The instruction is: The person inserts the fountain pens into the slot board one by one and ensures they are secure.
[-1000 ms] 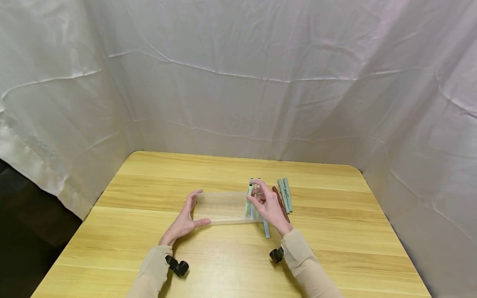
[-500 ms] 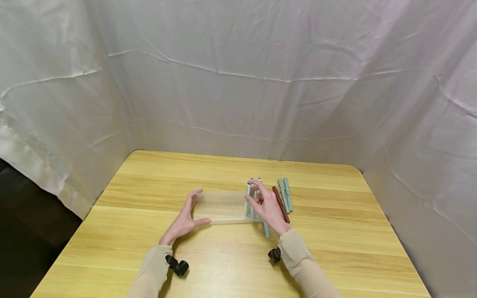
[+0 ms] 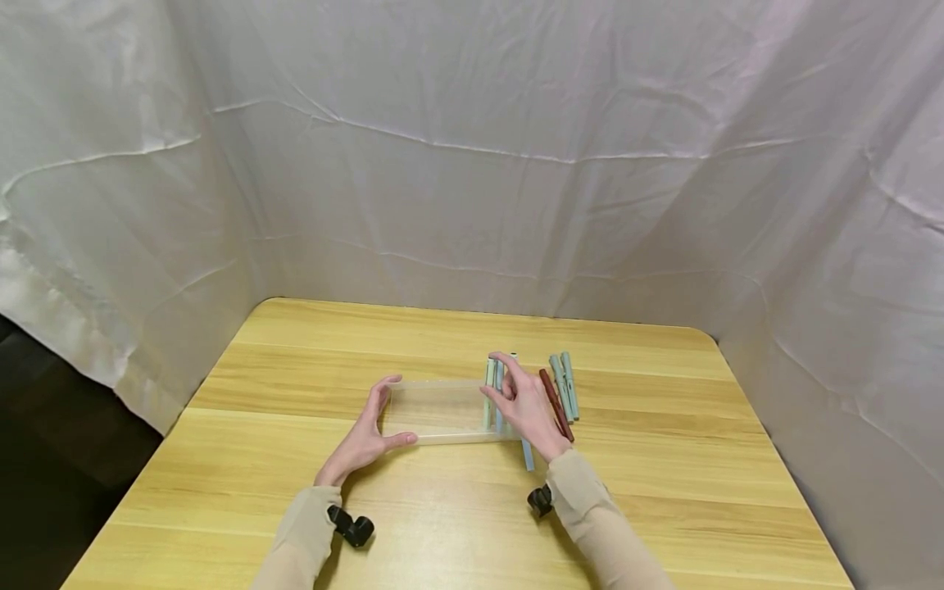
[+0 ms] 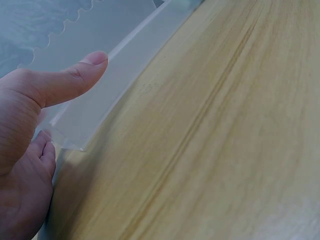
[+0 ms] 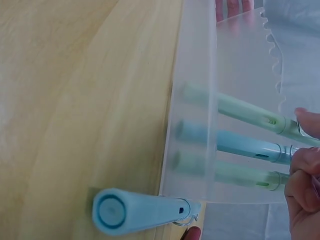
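My left hand (image 3: pixel 369 434) grips the left end of a clear plastic pen tray (image 3: pixel 435 410), thumb on its near side wall and fingers at the far side. A scalloped edge of the tray shows in both wrist views. At its right end my right hand (image 3: pixel 527 410) pinches the cap end of a light green pen (image 5: pixel 250 114) between thumb and finger. Beside that pen, a light blue pen (image 5: pixel 245 146) and a second light green pen (image 5: pixel 235 172) lie across the tray, partly hidden by my right fingers.
Another light blue pen (image 5: pixel 145 210) lies on the wooden table (image 3: pixel 457 524) just outside the tray's right end. Further right are a dark red-brown pen (image 3: pixel 556 406) and two grey-green pens (image 3: pixel 564 385). Pale curtains (image 3: pixel 472 205) stand behind the table.
My right hand has shifted slightly left, and the cap end of the light green pen has moved left and down beside the blue one. My left hand and the tray stay put.
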